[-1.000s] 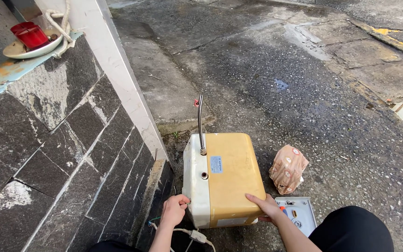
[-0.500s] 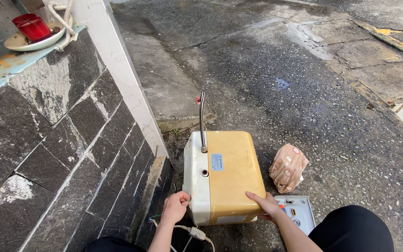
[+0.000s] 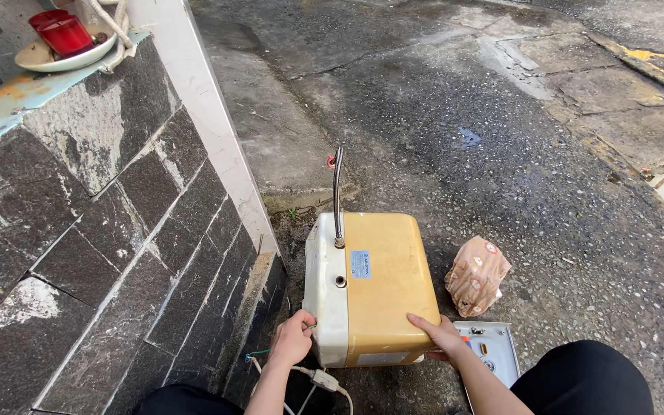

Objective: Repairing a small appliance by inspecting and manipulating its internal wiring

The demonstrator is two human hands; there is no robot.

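Yellow water-heater tank (image 3: 382,288) lies on wet concrete just beside tiled wall (image 3: 101,253). Left hand (image 3: 293,338) curled at white end panel by cable (image 3: 320,378); grasp unclear, cannot tell. Right hand (image 3: 443,336) flat, unclenched, pressing near corner. Grey cover plate (image 3: 493,350) beside right hand. Best: brace body firmly, avoid straining cable. Farther: crumpled bag (image 3: 476,275), metal pipe (image 3: 336,196) pointing away.
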